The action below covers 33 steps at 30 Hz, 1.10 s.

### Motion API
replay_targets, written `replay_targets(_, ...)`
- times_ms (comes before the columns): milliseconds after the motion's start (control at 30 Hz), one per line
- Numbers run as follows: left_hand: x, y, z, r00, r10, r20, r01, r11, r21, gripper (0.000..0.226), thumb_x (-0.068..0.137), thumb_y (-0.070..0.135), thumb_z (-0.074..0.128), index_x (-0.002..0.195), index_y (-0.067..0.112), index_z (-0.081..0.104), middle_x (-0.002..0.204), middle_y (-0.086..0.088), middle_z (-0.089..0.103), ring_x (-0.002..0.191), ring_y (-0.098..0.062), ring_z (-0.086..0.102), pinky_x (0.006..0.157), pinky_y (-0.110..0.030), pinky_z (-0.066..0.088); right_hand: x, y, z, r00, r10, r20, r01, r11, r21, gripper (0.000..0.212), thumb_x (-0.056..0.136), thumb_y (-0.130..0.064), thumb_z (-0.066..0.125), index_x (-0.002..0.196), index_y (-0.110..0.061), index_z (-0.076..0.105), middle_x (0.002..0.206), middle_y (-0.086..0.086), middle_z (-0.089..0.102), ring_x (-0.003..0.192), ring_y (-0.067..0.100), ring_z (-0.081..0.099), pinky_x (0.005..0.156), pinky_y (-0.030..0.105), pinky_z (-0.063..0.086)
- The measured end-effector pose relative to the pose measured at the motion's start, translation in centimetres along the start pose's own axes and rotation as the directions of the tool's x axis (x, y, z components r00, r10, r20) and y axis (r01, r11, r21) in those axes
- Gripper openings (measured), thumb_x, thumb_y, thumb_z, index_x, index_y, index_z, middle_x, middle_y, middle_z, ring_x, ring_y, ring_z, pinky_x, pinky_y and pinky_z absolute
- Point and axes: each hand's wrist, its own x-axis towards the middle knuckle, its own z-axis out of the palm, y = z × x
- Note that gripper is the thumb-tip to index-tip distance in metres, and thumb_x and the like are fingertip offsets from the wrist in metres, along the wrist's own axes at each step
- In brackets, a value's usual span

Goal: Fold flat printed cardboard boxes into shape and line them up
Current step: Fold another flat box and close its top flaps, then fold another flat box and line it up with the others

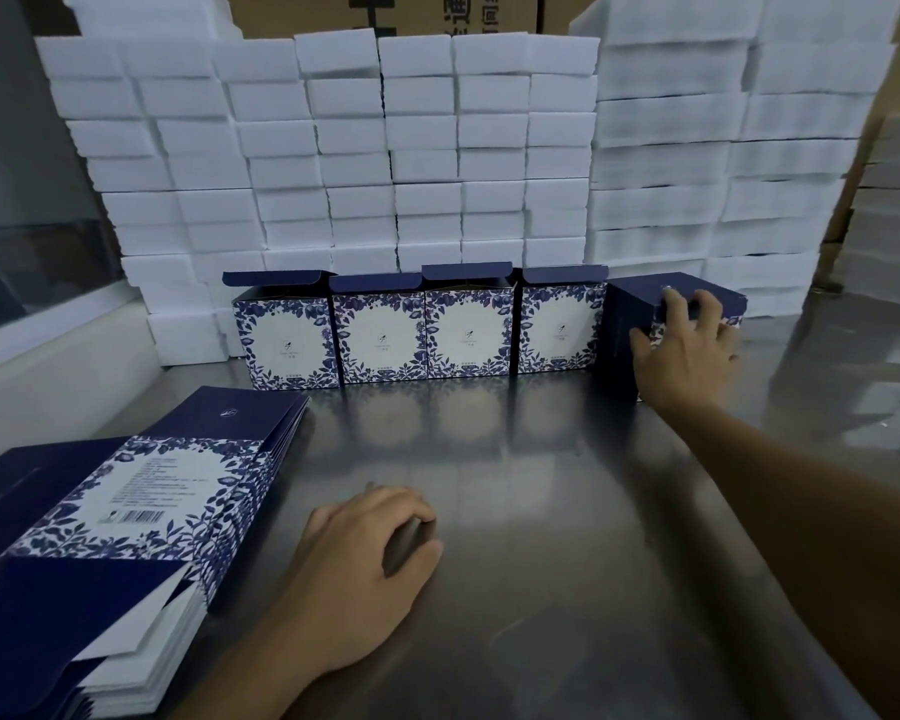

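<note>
Two hands: gripping box, resting.

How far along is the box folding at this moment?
Done: four folded boxes stand in a row, lids open. In hand: the right hand grips a fifth box at the row's right end. Left: a stack of flat boxes beside the resting left hand.

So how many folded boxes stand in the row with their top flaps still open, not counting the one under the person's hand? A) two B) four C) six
B: four folded boxes stand side by side with lids up, left of the fifth box, which the right hand grips at the row's right end.
</note>
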Motion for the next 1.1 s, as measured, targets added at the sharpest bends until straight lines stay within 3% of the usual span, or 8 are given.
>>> replay_targets(200,0.1,0.3,0.1,1.000,-0.007,-0.012,0.007,1.000,-0.018,0.028,0.082,0.054,0.051,0.101,0.036,0.062,0.104,0.040,0.051,0.107,0.017,0.042,0.096,-0.005,0.016,0.7,-0.1,1.6,0.986,-0.109,0.124,0.101,0.992,0.070,0.077,0.099,-0.032,0.053,0.160,-0.017,0.010,0.169,0.002,0.001,0.149,0.034,0.022,0.114,0.056,0.031)
replay_targets(333,0.1,0.2,0.2,1.000,-0.015,0.005,0.015,0.999,-0.028,0.030,0.082,0.055,0.050,0.103,0.037,0.063,0.105,0.042,0.048,0.104,0.030,0.031,0.096,-0.003,0.015,0.1,-0.2,4.0,0.899,-0.148,0.413,0.126,0.989,0.081,0.083,0.101,-0.044,0.048,0.160,-0.018,-0.005,0.169,0.003,-0.006,0.146,0.035,0.032,0.115,0.055,0.030)
replay_targets(433,0.1,0.0,0.2,1.000,-0.015,0.014,0.015,1.000,-0.023,0.025,0.086,0.053,0.055,0.104,0.037,0.062,0.108,0.041,0.048,0.110,0.026,0.034,0.096,-0.003,0.014,-1.3,-0.2,5.9,0.827,-0.167,0.537,0.237,0.969,-0.064,0.076,0.099,-0.059,0.037,0.160,-0.024,0.007,0.168,0.004,0.011,0.149,0.030,0.030,0.118,0.055,0.023)
replay_targets(533,0.2,0.0,0.1,1.000,-0.011,0.012,0.011,1.000,-0.008,0.018,0.090,0.047,0.061,0.104,0.037,0.061,0.108,0.042,0.047,0.111,0.024,0.034,0.096,-0.002,0.013,-1.5,-0.8,6.1,0.828,-0.173,0.534,0.264,0.960,-0.098,0.069,0.099,-0.059,0.033,0.156,-0.023,0.023,0.164,0.006,0.027,0.145,0.028,0.035,0.114,0.053,0.024)
replay_targets(667,0.1,-0.1,0.2,1.000,-0.011,0.021,0.011,1.000,-0.002,0.016,0.091,0.045,0.061,0.103,0.036,0.061,0.107,0.039,0.049,0.114,0.017,0.038,0.097,-0.004,0.014,-2.4,-0.8,5.7,0.842,-0.191,0.505,0.283,0.953,-0.111,0.043,0.099,-0.052,0.034,0.120,-0.020,0.054,0.138,0.009,0.056,0.127,0.027,0.051,0.104,0.048,0.031)
replay_targets(733,0.1,-0.1,0.2,1.000,-0.015,0.026,0.016,1.000,-0.005,0.016,0.091,0.046,0.059,0.103,0.036,0.060,0.107,0.038,0.049,0.112,0.017,0.040,0.097,-0.004,0.014,-3.0,-1.1,5.3,0.835,-0.209,0.509,0.301,0.948,-0.106,0.039,0.099,-0.050,0.034,0.113,-0.021,0.054,0.133,0.009,0.058,0.122,0.026,0.052,0.102,0.046,0.032)
replay_targets(933,0.2,0.2,-0.2,1.000,-0.019,0.016,0.019,0.999,-0.028,0.013,0.090,0.044,0.061,0.100,0.035,0.061,0.102,0.035,0.052,0.105,0.011,0.048,0.099,-0.023,0.030,-5.8,-2.0,3.9,0.824,-0.244,0.512,0.326,0.942,-0.076,0.041,0.098,-0.050,0.034,0.121,-0.023,0.055,0.135,0.009,0.056,0.124,0.028,0.053,0.105,0.045,0.032)
replay_targets(1100,0.1,0.5,-0.4,0.999,-0.023,0.026,0.024,0.999,-0.028,0.013,0.092,0.043,0.059,0.101,0.034,0.062,0.103,0.030,0.055,0.103,0.006,0.050,0.097,-0.024,0.032,-9.3,-3.0,1.9,0.800,-0.284,0.528,0.351,0.936,-0.028,0.040,0.097,-0.050,0.035,0.123,-0.027,0.055,0.136,0.002,0.055,0.126,0.026,0.051,0.105,0.042,0.030)
